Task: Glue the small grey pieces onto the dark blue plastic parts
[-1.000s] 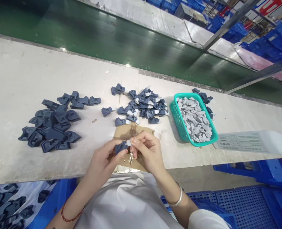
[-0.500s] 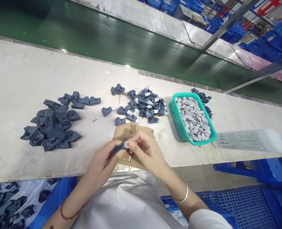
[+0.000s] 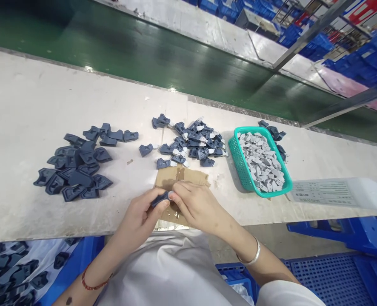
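My left hand (image 3: 144, 212) grips a dark blue-grey piece (image 3: 159, 199) between thumb and fingers, above a brown sheet (image 3: 166, 176) at the table's near edge. The fingers of my right hand (image 3: 191, 204) are closed on a small light grey piece (image 3: 170, 195) at the right end of the dark piece. Beyond my hands lies a heap of dark pieces with light tips (image 3: 193, 140). Another heap of dark pieces (image 3: 80, 163) sits to the left. A green basket (image 3: 236, 163) full of light grey pieces stands to the right.
A white bottle with a blue tip (image 3: 344, 192) lies right of the basket. A few dark pieces (image 3: 273, 132) are behind the basket. A green conveyor belt (image 3: 137, 55) runs beyond the table (image 3: 22, 110). Blue crates (image 3: 316, 276) stand below.
My right hand has turned, its back now more upward and its fingers more curled over the small piece. My left hand still holds the dark piece. The whole view has shifted slightly.
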Motion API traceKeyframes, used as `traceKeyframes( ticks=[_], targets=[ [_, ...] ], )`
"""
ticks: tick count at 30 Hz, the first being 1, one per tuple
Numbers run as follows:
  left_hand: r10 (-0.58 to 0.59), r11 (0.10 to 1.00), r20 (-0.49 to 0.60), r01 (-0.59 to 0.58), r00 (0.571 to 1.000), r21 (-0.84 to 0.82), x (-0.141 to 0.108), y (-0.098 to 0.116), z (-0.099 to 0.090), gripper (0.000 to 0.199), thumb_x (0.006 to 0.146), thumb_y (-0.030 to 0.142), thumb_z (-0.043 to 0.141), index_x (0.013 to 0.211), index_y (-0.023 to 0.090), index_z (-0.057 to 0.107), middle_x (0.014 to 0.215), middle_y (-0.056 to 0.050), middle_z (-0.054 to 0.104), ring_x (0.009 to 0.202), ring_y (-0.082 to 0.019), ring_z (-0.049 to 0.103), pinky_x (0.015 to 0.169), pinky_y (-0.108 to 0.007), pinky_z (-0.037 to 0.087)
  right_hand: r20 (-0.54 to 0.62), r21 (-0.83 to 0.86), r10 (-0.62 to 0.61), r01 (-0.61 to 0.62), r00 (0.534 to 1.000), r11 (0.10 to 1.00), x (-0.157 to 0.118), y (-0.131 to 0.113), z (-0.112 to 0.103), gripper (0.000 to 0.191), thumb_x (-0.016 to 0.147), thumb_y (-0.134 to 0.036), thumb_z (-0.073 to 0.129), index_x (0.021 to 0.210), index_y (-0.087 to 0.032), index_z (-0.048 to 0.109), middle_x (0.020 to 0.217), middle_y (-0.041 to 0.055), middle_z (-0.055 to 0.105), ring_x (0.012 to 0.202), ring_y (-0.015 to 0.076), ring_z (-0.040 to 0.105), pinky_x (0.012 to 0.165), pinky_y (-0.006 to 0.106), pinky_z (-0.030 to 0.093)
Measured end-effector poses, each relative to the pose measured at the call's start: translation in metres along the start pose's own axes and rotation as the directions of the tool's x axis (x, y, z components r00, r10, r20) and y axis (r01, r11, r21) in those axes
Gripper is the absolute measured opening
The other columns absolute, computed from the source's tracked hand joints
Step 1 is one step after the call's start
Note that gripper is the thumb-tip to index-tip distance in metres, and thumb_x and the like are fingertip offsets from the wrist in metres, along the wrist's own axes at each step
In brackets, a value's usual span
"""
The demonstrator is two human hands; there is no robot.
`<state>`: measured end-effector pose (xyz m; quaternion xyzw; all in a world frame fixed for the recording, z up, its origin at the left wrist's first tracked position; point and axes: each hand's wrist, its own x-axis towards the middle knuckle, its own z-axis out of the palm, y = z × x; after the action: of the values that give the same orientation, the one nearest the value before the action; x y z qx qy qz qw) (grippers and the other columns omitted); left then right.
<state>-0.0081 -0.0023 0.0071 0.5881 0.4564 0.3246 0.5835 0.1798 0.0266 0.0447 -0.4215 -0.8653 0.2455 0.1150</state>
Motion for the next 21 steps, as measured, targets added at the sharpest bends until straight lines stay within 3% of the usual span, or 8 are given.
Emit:
traceKeyframes(
  ticks=[7, 9, 11, 14, 16, 17, 18, 21],
  targets=[
    [0.010, 1.000, -0.033, -0.011, 0.999, -0.004, -0.005, -0.004, -0.001, 0.027, 0.102, 0.041, 0.048, 0.102, 0.020, 0.064, 0.083, -0.001, 0.061, 0.078, -0.016, 0.058, 0.069, -0.025, 0.045, 0.003, 0.117, -0.036, 0.036, 0.999, 0.992, 0.005, -0.001, -0.007, 0.036, 0.110, -0.034, 0.030, 0.081, -0.022, 0.048, 0.077, 0.0033, 0.061, 0.070, 0.0182, 0.055, 0.065, 0.030, 0.036],
    [0.042, 0.997, -0.021, -0.040, 0.999, 0.069, -0.006, 0.000, -0.006, 0.026, 0.102, 0.040, 0.048, 0.107, 0.021, 0.065, 0.091, -0.003, 0.066, 0.085, -0.018, 0.063, 0.074, -0.027, 0.048, 0.014, 0.216, -0.058, 0.054, 0.998, 0.975, 0.006, 0.003, -0.013, 0.037, 0.109, -0.034, 0.034, 0.076, -0.022, 0.047, 0.074, 0.0012, 0.059, 0.069, 0.0168, 0.054, 0.066, 0.029, 0.038],
    [0.148, 0.965, -0.052, -0.132, 0.988, 0.225, -0.008, 0.006, -0.016, 0.025, 0.100, 0.036, 0.051, 0.117, 0.023, 0.065, 0.109, -0.005, 0.070, 0.103, -0.022, 0.065, 0.088, -0.031, 0.050, -0.031, 0.286, -0.026, 0.034, 0.999, 0.958, 0.007, 0.009, -0.020, 0.039, 0.109, -0.035, 0.036, 0.074, -0.022, 0.048, 0.071, 0.0001, 0.058, 0.068, 0.0164, 0.054, 0.066, 0.028, 0.038],
    [0.369, 0.784, -0.229, -0.169, 0.901, 0.598, -0.015, 0.013, -0.040, 0.030, 0.096, 0.029, 0.058, 0.126, 0.025, 0.062, 0.125, -0.008, 0.068, 0.119, -0.028, 0.060, 0.107, -0.041, 0.043, -0.220, 0.274, 0.163, -0.099, 0.962, 0.957, 0.014, 0.024, -0.031, 0.041, 0.108, -0.039, 0.036, 0.073, -0.022, 0.051, 0.069, 0.0005, 0.058, 0.066, 0.0170, 0.054, 0.064, 0.028, 0.037],
    [0.470, 0.613, -0.318, -0.044, 0.823, 0.789, -0.021, 0.012, -0.059, 0.030, 0.093, 0.028, 0.063, 0.123, 0.022, 0.064, 0.126, -0.011, 0.068, 0.123, -0.032, 0.057, 0.112, -0.048, 0.039, -0.349, 0.201, 0.297, -0.238, 0.889, 0.950, 0.022, 0.035, -0.035, 0.042, 0.107, -0.042, 0.036, 0.073, -0.022, 0.052, 0.067, 0.0014, 0.058, 0.063, 0.0178, 0.054, 0.060, 0.029, 0.034],
    [0.490, 0.539, -0.331, 0.018, 0.806, 0.842, -0.025, 0.009, -0.069, 0.030, 0.092, 0.029, 0.064, 0.121, 0.022, 0.065, 0.129, -0.013, 0.066, 0.126, -0.035, 0.055, 0.114, -0.052, 0.037, -0.384, 0.150, 0.345, -0.311, 0.856, 0.938, 0.026, 0.040, -0.035, 0.042, 0.106, -0.042, 0.037, 0.073, -0.022, 0.054, 0.066, 0.0020, 0.058, 0.062, 0.0184, 0.053, 0.059, 0.029, 0.031],
    [0.487, 0.482, -0.328, 0.064, 0.810, 0.874, -0.029, 0.006, -0.078, 0.031, 0.091, 0.031, 0.065, 0.121, 0.021, 0.065, 0.135, -0.015, 0.063, 0.130, -0.037, 0.052, 0.115, -0.054, 0.036, -0.392, 0.095, 0.384, -0.379, 0.836, 0.921, 0.029, 0.044, -0.035, 0.041, 0.106, -0.041, 0.038, 0.074, -0.022, 0.055, 0.065, 0.0026, 0.059, 0.061, 0.0190, 0.053, 0.058, 0.030, 0.029],
    [0.389, 0.391, -0.284, 0.123, 0.876, 0.912, -0.037, -0.006, -0.100, 0.034, 0.092, 0.035, 0.063, 0.124, 0.023, 0.065, 0.154, -0.015, 0.047, 0.140, -0.040, 0.042, 0.115, -0.057, 0.036, -0.349, -0.028, 0.451, -0.490, 0.822, 0.871, 0.032, 0.049, -0.032, 0.039, 0.104, -0.038, 0.041, 0.074, -0.021, 0.059, 0.064, 0.0044, 0.062, 0.060, 0.0204, 0.054, 0.057, 0.031, 0.025]
  ],
)
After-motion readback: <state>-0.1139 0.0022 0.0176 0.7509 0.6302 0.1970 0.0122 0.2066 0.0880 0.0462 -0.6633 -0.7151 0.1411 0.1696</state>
